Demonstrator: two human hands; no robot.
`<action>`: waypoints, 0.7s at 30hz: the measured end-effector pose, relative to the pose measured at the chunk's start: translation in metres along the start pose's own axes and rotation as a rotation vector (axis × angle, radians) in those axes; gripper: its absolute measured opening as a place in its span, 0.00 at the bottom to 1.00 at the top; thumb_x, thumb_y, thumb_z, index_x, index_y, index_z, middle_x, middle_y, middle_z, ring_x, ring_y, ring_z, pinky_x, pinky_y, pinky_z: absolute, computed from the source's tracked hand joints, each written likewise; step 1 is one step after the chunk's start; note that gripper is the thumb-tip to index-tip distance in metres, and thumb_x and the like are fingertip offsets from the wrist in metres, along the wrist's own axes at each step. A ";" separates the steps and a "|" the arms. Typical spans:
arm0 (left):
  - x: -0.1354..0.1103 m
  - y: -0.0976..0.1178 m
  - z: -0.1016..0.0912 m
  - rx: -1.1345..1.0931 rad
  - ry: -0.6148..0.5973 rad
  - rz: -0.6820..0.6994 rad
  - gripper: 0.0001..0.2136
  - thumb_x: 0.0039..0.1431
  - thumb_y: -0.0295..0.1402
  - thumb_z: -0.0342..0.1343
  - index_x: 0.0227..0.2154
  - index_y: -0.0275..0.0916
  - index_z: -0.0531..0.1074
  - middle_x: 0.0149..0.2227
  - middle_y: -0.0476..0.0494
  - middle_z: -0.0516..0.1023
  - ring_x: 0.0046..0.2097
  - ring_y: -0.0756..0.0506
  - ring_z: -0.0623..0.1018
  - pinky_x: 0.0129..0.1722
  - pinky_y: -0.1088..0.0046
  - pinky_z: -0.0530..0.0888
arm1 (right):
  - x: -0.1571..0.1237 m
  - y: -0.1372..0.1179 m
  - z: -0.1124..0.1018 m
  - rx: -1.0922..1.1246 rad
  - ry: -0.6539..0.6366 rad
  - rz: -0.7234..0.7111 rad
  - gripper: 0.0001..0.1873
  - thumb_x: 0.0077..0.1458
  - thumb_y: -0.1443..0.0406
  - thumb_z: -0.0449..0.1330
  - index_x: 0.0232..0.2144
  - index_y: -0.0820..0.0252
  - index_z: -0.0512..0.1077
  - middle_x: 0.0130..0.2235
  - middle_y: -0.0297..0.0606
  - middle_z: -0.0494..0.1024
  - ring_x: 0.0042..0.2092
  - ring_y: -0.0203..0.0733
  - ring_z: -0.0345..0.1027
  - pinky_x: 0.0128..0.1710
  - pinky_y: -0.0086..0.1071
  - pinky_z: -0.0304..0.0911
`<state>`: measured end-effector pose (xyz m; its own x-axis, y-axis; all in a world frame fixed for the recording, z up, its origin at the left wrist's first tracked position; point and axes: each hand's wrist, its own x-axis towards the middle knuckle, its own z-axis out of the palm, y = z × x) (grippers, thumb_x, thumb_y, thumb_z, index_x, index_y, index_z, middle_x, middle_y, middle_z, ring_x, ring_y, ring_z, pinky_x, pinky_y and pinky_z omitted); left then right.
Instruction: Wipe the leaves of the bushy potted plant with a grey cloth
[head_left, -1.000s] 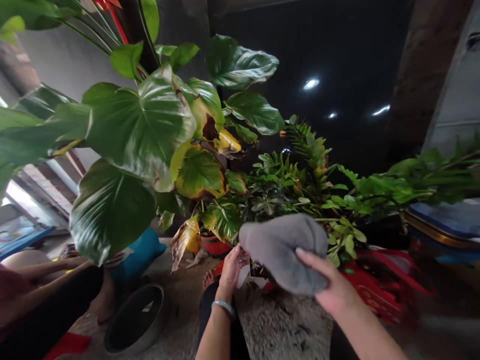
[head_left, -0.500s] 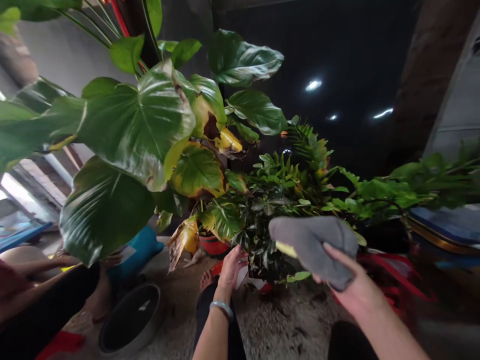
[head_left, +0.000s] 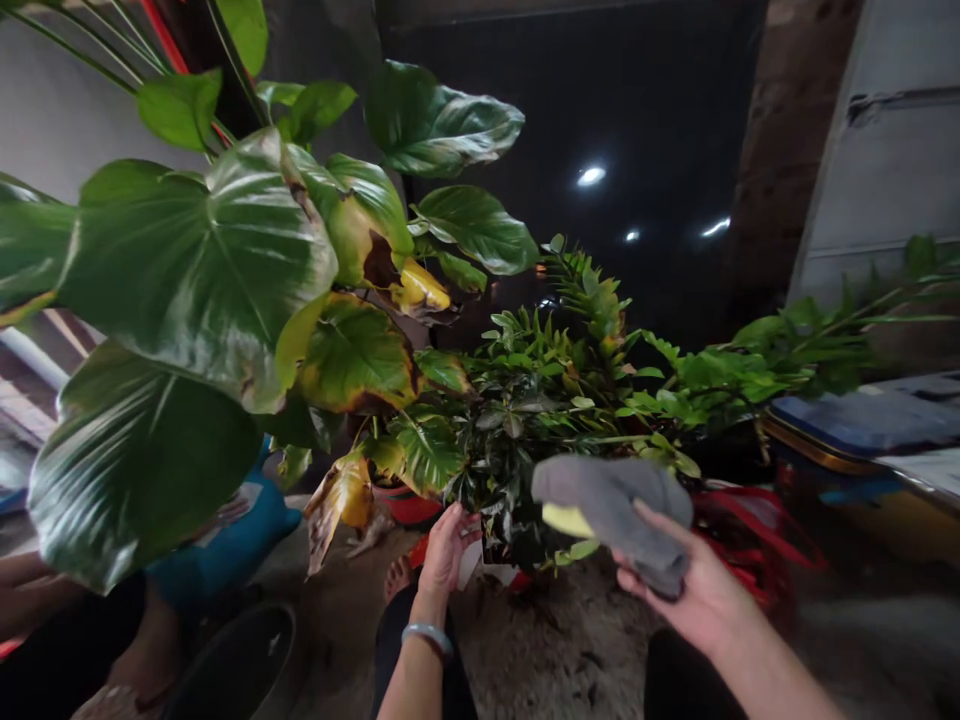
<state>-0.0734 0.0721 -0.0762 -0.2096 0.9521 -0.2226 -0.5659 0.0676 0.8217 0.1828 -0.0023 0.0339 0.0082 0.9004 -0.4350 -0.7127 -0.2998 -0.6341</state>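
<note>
The right hand (head_left: 694,590) pinches a soft grey cloth (head_left: 611,505) over a yellowish leaf (head_left: 568,520); the left hand (head_left: 444,548), fingers loosely spread, touches the small dark-leaved plant (head_left: 517,420).

there is one view only, from a camera worn on the person's head, so no second view shares the scene. it sits low and close behind the small potted plant (head_left: 525,440), facing forward and tilted up past it into a dark ceiling with lights (head_left: 591,176). the big-leaved plant (head_left: 202,270) fills the frame left of the small potted plant, very near the lens.
</note>
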 end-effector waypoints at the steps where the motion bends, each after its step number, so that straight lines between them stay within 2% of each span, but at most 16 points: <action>1: 0.000 0.000 0.000 0.002 0.000 0.001 0.15 0.33 0.40 0.69 0.24 0.39 0.72 0.25 0.47 0.76 0.30 0.44 0.77 0.29 0.69 0.71 | 0.002 -0.016 0.007 0.031 -0.030 -0.071 0.04 0.44 0.67 0.67 0.23 0.59 0.74 0.20 0.37 0.78 0.20 0.42 0.69 0.18 0.33 0.60; 3: -0.001 -0.001 0.001 0.010 0.005 0.004 0.16 0.33 0.40 0.69 0.25 0.39 0.72 0.26 0.47 0.76 0.31 0.43 0.76 0.30 0.69 0.70 | 0.014 -0.044 0.022 0.098 -0.038 -0.188 0.04 0.44 0.68 0.66 0.23 0.57 0.74 0.21 0.34 0.79 0.21 0.43 0.70 0.19 0.34 0.62; 5: -0.001 -0.002 0.002 0.020 0.012 0.000 0.15 0.34 0.40 0.68 0.25 0.39 0.72 0.26 0.47 0.76 0.32 0.43 0.76 0.31 0.69 0.70 | 0.027 -0.057 0.033 0.139 -0.026 -0.223 0.04 0.47 0.68 0.64 0.23 0.57 0.73 0.20 0.33 0.78 0.21 0.41 0.69 0.20 0.33 0.62; 7: -0.001 -0.003 0.001 0.025 0.013 0.001 0.14 0.35 0.39 0.68 0.25 0.40 0.73 0.26 0.46 0.77 0.32 0.43 0.76 0.31 0.70 0.70 | 0.034 -0.046 0.034 0.155 0.077 -0.116 0.07 0.52 0.67 0.61 0.23 0.58 0.72 0.19 0.34 0.77 0.20 0.39 0.69 0.19 0.31 0.61; 10: -0.002 -0.001 0.000 0.018 0.002 0.008 0.13 0.37 0.38 0.67 0.27 0.40 0.75 0.29 0.45 0.78 0.31 0.44 0.76 0.31 0.70 0.70 | 0.022 -0.003 0.017 0.149 0.256 0.142 0.10 0.56 0.68 0.58 0.23 0.59 0.72 0.19 0.35 0.76 0.20 0.37 0.69 0.18 0.26 0.58; 12: -0.002 0.000 -0.001 0.007 -0.004 0.003 0.14 0.36 0.38 0.68 0.28 0.39 0.76 0.30 0.44 0.79 0.31 0.45 0.76 0.30 0.70 0.71 | 0.005 0.019 0.004 0.135 0.296 0.260 0.09 0.55 0.67 0.60 0.22 0.59 0.71 0.19 0.36 0.76 0.20 0.37 0.70 0.18 0.26 0.58; 14: -0.002 0.001 -0.001 -0.006 -0.004 -0.002 0.15 0.35 0.38 0.69 0.28 0.38 0.76 0.30 0.45 0.79 0.30 0.45 0.76 0.30 0.71 0.71 | -0.008 0.019 -0.001 0.118 0.264 0.294 0.08 0.53 0.66 0.61 0.23 0.59 0.72 0.20 0.38 0.77 0.21 0.39 0.71 0.20 0.29 0.61; 16: -0.003 0.001 -0.001 -0.015 -0.005 0.007 0.16 0.34 0.38 0.69 0.27 0.37 0.75 0.29 0.45 0.78 0.30 0.45 0.76 0.29 0.70 0.71 | -0.009 0.000 0.005 0.116 0.161 0.194 0.05 0.51 0.65 0.62 0.24 0.59 0.73 0.23 0.41 0.78 0.23 0.41 0.71 0.22 0.32 0.63; 19: -0.004 0.000 0.001 -0.001 -0.005 0.024 0.13 0.38 0.38 0.68 0.27 0.38 0.75 0.29 0.45 0.78 0.30 0.45 0.76 0.30 0.70 0.71 | 0.010 -0.037 0.028 0.157 -0.043 -0.114 0.04 0.47 0.63 0.63 0.25 0.58 0.74 0.25 0.39 0.79 0.24 0.41 0.71 0.23 0.33 0.64; 21: -0.005 -0.001 0.002 0.003 -0.004 0.023 0.12 0.39 0.38 0.67 0.27 0.39 0.75 0.29 0.45 0.78 0.30 0.45 0.77 0.30 0.71 0.71 | 0.027 -0.047 0.041 0.181 -0.084 -0.192 0.04 0.48 0.63 0.62 0.25 0.57 0.73 0.24 0.36 0.78 0.23 0.39 0.70 0.22 0.31 0.63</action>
<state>-0.0703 0.0680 -0.0754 -0.2195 0.9545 -0.2017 -0.5584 0.0466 0.8283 0.1881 0.0487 0.0784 0.1021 0.9606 -0.2586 -0.8175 -0.0671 -0.5720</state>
